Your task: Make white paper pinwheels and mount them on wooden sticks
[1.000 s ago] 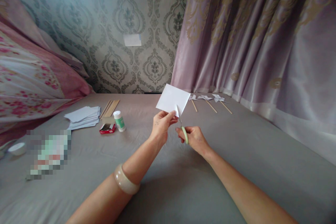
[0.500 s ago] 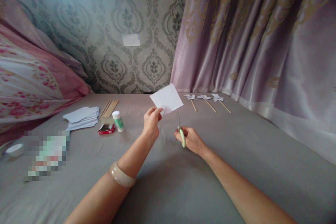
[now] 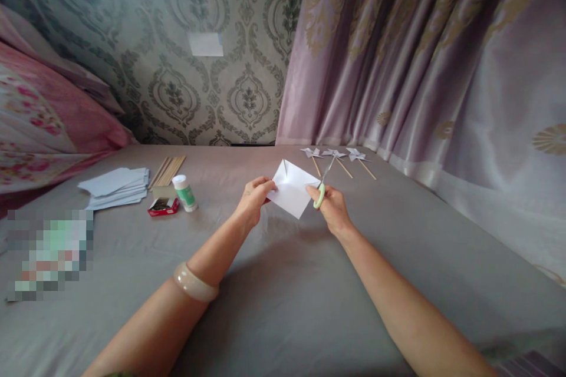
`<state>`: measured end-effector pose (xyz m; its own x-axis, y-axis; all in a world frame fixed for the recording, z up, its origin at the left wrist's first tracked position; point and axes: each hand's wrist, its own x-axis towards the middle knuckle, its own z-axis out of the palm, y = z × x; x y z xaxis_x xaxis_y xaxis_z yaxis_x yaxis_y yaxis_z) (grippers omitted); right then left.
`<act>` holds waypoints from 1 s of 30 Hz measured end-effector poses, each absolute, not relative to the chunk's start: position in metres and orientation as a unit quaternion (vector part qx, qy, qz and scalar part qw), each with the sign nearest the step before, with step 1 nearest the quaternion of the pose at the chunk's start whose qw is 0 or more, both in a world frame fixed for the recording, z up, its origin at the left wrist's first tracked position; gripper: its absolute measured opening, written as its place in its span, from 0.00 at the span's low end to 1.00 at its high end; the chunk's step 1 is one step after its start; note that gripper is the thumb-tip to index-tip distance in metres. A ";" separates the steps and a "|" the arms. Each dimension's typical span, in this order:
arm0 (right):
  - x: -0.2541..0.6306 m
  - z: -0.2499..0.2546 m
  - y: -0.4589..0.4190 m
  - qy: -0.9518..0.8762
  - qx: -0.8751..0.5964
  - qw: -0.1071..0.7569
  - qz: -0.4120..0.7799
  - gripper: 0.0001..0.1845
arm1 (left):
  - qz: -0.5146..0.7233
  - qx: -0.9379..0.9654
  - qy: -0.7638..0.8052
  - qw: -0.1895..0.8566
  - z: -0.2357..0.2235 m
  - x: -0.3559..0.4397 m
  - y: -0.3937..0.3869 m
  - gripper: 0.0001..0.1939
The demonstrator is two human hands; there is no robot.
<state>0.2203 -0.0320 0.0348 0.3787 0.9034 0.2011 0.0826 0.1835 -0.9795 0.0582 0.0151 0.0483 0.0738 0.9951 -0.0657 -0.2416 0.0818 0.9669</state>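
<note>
A square sheet of white paper is held up over the bed, turned like a diamond, with a slit running in from its top corner. My left hand pinches the sheet's left corner, thumb on top. Scissors with pale green handles sit in my right hand, blades pointing up and away. The thumb of that same hand touches the right corner of the paper. Beyond the blades lie three paper pinwheels on wooden sticks.
On the left are a stack of white paper, several wooden sticks, a small red box and a white-and-green bottle. A blurred packet lies nearer me. Curtains hang along the right side.
The paper has turned and come lower, now showing a slit at its top corner. My right hand has risen with the scissors and moved right, its thumb now at the paper. The view has shifted.
</note>
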 end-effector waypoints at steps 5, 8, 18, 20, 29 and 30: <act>0.218 0.033 -0.032 -0.441 -0.544 0.618 0.356 0.21 | 0.530 0.439 0.427 0.587 0.049 0.058 0.014 0.07; 0.217 0.032 -0.032 -0.441 -0.543 0.626 0.344 0.21 | 0.545 0.432 0.411 0.590 0.048 0.058 0.015 0.10; 0.220 0.034 -0.031 -0.420 -0.517 0.696 0.268 0.20 | 0.465 0.416 0.390 0.678 0.041 0.071 0.002 0.15; 0.220 0.035 -0.031 -0.428 -0.523 0.692 0.255 0.21 | 0.452 0.427 0.390 0.679 0.038 0.074 -0.002 0.13; 0.224 0.028 -0.029 -0.446 -0.537 0.662 0.273 0.23 | 0.505 0.415 0.380 0.654 0.036 0.075 -0.001 0.14; 0.225 0.027 -0.029 -0.454 -0.549 0.638 0.293 0.24 | 0.521 0.408 0.380 0.647 0.038 0.073 0.001 0.14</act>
<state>0.2250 -0.0286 0.0271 0.4165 0.8723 0.2562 0.1241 0.2246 -0.9665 0.0735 0.0013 0.0385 0.1684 0.9834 -0.0675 -0.3633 0.1255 0.9232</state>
